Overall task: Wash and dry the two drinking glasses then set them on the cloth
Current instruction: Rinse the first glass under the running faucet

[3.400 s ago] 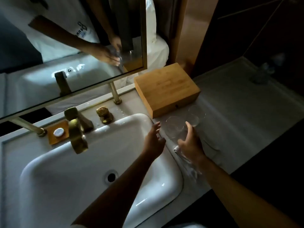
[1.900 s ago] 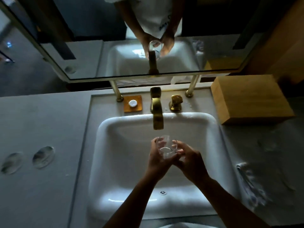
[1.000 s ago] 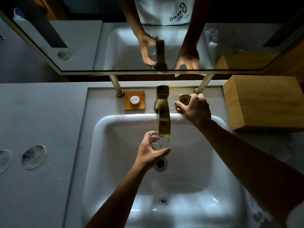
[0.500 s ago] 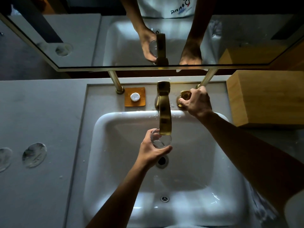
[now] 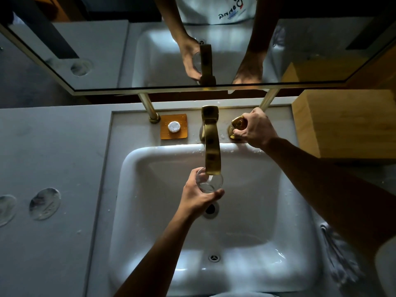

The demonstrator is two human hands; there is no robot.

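Brushed brass faucet (image 5: 211, 144), glossy white ceramic sink (image 5: 132, 189), clear glass tumbler (image 5: 209, 181), matt wooden box (image 5: 347, 123).

Glass (image 5: 209, 181) under the spout (image 5: 212, 155), over the sink (image 5: 137, 189); box (image 5: 347, 123) right.

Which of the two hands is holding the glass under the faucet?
The left hand holds the glass below the faucet spout; the right hand grips the brass knob instead.

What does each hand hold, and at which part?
Left hand holds the drinking glass by its side wall, under the faucet spout. Right hand grips the tap knob.
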